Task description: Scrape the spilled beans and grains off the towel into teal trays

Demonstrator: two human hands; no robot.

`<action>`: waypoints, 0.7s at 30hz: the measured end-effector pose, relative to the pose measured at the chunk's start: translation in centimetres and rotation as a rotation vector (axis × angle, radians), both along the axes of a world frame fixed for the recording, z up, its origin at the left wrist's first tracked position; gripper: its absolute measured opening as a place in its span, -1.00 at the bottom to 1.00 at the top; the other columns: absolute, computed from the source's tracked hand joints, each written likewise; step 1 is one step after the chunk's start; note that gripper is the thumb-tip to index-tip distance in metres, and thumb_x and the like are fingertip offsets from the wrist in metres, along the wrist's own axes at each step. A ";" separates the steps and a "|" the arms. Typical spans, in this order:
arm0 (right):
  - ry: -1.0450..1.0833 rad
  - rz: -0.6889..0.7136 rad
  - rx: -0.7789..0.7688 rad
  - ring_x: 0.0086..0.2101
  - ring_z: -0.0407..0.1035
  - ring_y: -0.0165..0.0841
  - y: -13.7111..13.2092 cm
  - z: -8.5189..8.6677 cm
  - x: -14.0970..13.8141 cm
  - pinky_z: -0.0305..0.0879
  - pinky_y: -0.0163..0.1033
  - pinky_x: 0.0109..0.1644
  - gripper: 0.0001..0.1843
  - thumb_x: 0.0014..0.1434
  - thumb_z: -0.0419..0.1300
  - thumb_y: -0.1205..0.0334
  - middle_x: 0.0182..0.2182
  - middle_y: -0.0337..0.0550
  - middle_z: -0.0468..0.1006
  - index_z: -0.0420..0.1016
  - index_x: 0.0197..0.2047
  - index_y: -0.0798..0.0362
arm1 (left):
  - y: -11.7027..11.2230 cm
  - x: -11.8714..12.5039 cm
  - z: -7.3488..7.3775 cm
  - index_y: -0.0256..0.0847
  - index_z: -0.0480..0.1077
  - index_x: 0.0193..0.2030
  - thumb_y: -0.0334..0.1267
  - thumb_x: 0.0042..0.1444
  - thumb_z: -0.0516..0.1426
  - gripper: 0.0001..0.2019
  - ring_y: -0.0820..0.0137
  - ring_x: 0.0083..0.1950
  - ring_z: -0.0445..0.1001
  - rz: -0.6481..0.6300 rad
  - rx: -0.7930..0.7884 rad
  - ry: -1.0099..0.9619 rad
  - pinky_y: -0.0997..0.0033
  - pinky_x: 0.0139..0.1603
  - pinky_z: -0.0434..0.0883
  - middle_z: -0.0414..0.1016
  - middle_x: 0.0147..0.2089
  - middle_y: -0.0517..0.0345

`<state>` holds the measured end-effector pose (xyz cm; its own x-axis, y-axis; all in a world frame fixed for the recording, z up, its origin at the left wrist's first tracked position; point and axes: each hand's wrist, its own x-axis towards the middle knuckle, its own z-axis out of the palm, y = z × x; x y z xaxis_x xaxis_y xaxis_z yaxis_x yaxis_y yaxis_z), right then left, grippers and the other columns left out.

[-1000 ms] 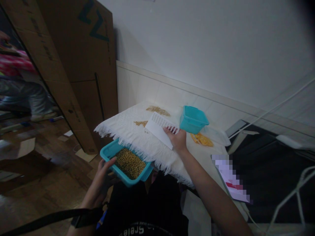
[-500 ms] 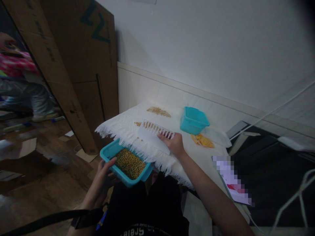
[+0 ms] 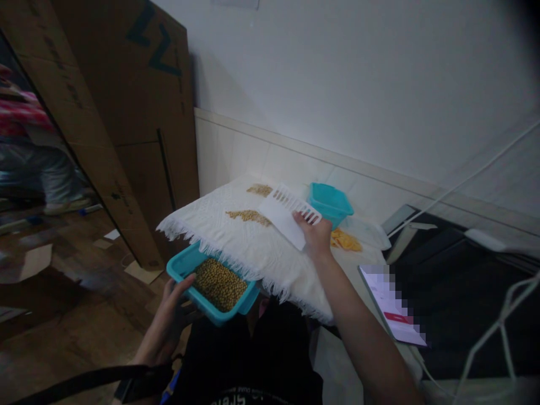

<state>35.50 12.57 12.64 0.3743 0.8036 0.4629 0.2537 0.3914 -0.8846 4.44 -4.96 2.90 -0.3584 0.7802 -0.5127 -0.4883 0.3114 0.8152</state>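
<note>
My left hand (image 3: pixel 171 306) grips the near corner of a turquoise tray (image 3: pixel 185 263) filled with soybeans (image 3: pixel 219 284), held under the fringed front edge of a white cloth (image 3: pixel 223 242). My right hand (image 3: pixel 315 233) is closed on a white comb-toothed scraper (image 3: pixel 287 214), which is lifted above the cloth near its far side. A streak of beans (image 3: pixel 248 216) lies on the cloth left of the scraper. A smaller pile of beans (image 3: pixel 259 189) sits farther back.
A second turquoise tray (image 3: pixel 331 203) stands at the back of the cloth, with yellow pieces (image 3: pixel 346 241) beside it. Tall cardboard boxes (image 3: pixel 126 112) lean at left. A paper sheet (image 3: pixel 390 304), white cables (image 3: pixel 485 343) and a dark surface lie to the right.
My right hand dragged the scraper toward the front edge, then lifted it back to the far side. Beans now lie in a streak on the cloth. The left hand kept the tray in place.
</note>
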 end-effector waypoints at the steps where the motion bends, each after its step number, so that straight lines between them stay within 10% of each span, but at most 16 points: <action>1: -0.070 -0.106 0.007 -0.29 0.67 -0.06 0.5 0.2 0.9 0.59 -0.05 -0.17 -0.56 -0.02 0.62 -0.14 -0.40 -0.04 0.76 0.62 -0.40 0.02 | 0.1 -0.1 -0.1 0.07 0.40 0.38 0.02 0.17 0.49 -0.31 0.20 -0.26 0.71 -0.002 -0.005 0.004 0.13 -0.22 0.73 0.60 -0.03 0.04; 6: -0.371 -0.393 -0.080 -0.33 0.66 -0.04 1.1 0.2 3.1 0.50 -0.07 -0.18 -0.75 0.10 0.50 0.13 -0.41 0.04 0.75 0.57 -0.47 0.00 | 0.7 -0.4 -1.0 0.10 0.39 0.37 0.03 0.20 0.45 -0.35 0.14 -0.26 0.70 -0.010 -0.023 0.036 0.03 -0.26 0.75 0.58 -0.01 0.03; 21: -0.463 -0.379 -0.077 -0.39 0.63 -0.11 0.7 -2.4 0.5 0.34 -0.21 -0.33 -0.64 0.24 0.43 0.06 -0.48 0.07 0.73 0.57 -0.53 -0.01 | 1.1 -0.2 -0.7 0.08 0.43 0.26 0.00 0.21 0.43 -0.46 0.20 -0.29 0.66 -0.006 -0.046 0.069 0.13 -0.29 0.72 0.56 -0.10 0.09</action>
